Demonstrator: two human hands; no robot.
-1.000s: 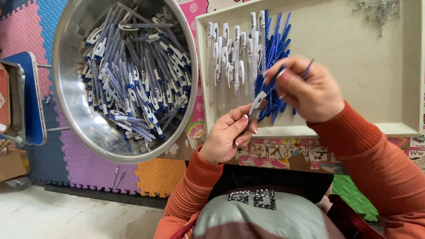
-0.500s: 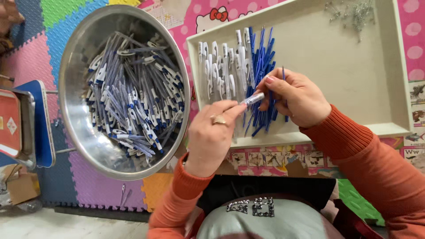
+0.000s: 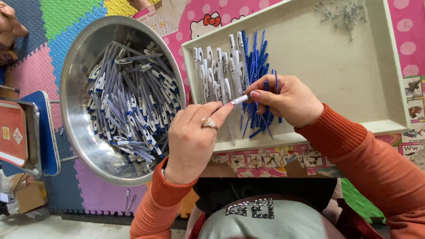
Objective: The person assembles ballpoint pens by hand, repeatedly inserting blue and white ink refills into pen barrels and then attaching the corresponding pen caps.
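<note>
Both hands pinch one slim white pen part (image 3: 239, 99) — left hand (image 3: 193, 137) on its lower end, right hand (image 3: 285, 99) at the tip — over the tray (image 3: 354, 84). It looks light, stiff and slick, best held by fingertips mid-barrel. At nine o'clock, a steel bowl (image 3: 75, 84) of pens.

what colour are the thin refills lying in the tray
Blue: the refills in the tray show best in the head view.

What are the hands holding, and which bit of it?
Both hands pinch one small white pen piece. The left hand grips its left end with the fingertips; the right hand grips its right end. The right hand also holds thin blue refills.
</note>
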